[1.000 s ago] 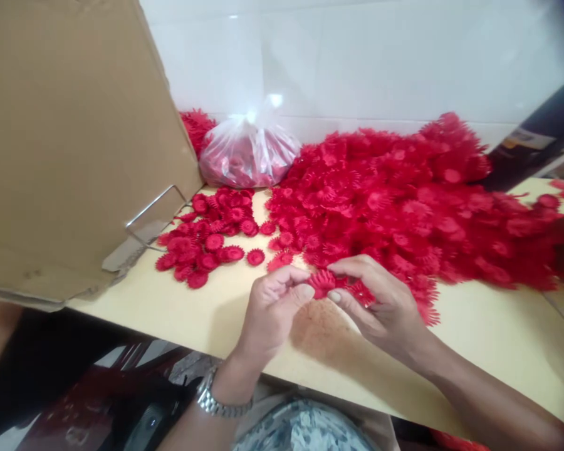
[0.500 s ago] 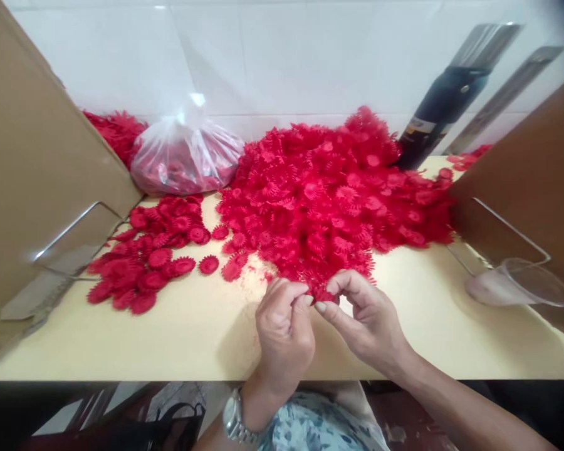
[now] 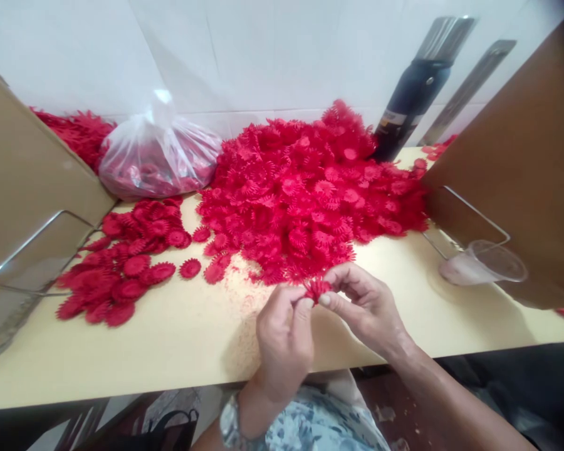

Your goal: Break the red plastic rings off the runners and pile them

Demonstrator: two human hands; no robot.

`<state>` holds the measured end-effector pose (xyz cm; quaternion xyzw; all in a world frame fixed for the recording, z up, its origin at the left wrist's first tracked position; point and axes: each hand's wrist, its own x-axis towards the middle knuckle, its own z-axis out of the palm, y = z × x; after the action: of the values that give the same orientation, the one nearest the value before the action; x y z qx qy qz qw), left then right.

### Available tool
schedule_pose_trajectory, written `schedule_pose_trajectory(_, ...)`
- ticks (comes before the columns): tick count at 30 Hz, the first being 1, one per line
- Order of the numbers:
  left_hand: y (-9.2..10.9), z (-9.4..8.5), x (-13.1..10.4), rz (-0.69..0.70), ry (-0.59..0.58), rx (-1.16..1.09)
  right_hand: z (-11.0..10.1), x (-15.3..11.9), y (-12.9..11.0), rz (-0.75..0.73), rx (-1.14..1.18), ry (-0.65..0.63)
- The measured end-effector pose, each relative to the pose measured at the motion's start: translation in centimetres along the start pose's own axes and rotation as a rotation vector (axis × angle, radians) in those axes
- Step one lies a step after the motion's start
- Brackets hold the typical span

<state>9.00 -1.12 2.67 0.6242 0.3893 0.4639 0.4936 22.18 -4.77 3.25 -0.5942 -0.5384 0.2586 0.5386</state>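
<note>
Between the fingertips of both hands is a small red flower piece (image 3: 318, 289) with a toothed edge. My left hand (image 3: 286, 326) pinches its left side, with a metal watch on the wrist. My right hand (image 3: 363, 307) pinches its right side, thumb and index finger closed on it. Just beyond the hands lies a large heap of red flower pieces (image 3: 291, 200). On the left is a smaller group of red discs (image 3: 126, 275), with a single disc (image 3: 190, 268) lying apart from it.
A tied plastic bag (image 3: 160, 156) of red pieces stands at the back left. Behind the heap leans a dark bottle (image 3: 411, 94). A clear plastic cup (image 3: 496, 262) lies at right. Cardboard panels (image 3: 507, 169) flank the table (image 3: 178, 351).
The view has turned slightly, so the surroundings sit further left. The red piece shows more between my fingertips, and both hands still pinch it.
</note>
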Motion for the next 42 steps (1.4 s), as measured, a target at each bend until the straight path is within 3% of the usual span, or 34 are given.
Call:
schedule_pose_trajectory(3, 0.0, 0.1, 0.7, -0.345, -0.029, -0.42, -0.7, -0.3, -0.1, -0.207, -0.274, 0.024)
schedule_pose_trajectory(6, 0.3, 0.2, 1.0, -0.442, -0.047, -0.563, -1.2, -0.6, -0.2, -0.423, -0.496, 0.019)
schedule_pose_trajectory(8, 0.5, 0.3, 0.9, -0.444, -0.081, -0.575, -1.4, -0.9, -0.3, -0.484, -0.549, 0.006)
schedule_pose_trajectory(14, 0.9, 1.2, 0.4, -0.479, -0.175, -0.612, -1.9, -1.8, -0.7, -0.339, -0.436, 0.036)
schedule_pose_trajectory(19, 0.9, 2.2, 0.1, -0.514, -0.202, -0.634, -2.4, -2.7, -1.1, -0.372, -0.468, 0.107)
schedule_pose_trajectory(25, 1.3, 3.5, -0.4, -0.518, -0.339, -0.57, -3.5, -3.5, -1.3, -0.358, -0.545, 0.159)
schedule_pose_trajectory(28, 1.3, 3.4, -0.2, -0.48, -0.332, -0.476, -6.6, -3.6, -1.2, -0.306, -0.657, 0.195)
schedule_pose_trajectory(33, 0.3, 1.9, 0.4, -0.465, -0.272, -0.299, -15.1, -3.4, -0.6, -0.078, -1.008, 0.516)
schedule_pose_trajectory(37, -0.5, 1.3, 0.3, -0.473, -0.226, -0.223, -20.1, -2.7, 0.7, -0.046, -1.199, 0.359)
schedule_pose_trajectory(42, -0.6, 1.3, 0.1, -0.468, -0.244, -0.22, -22.1, -1.2, 2.3, -0.025, -1.157, 0.139)
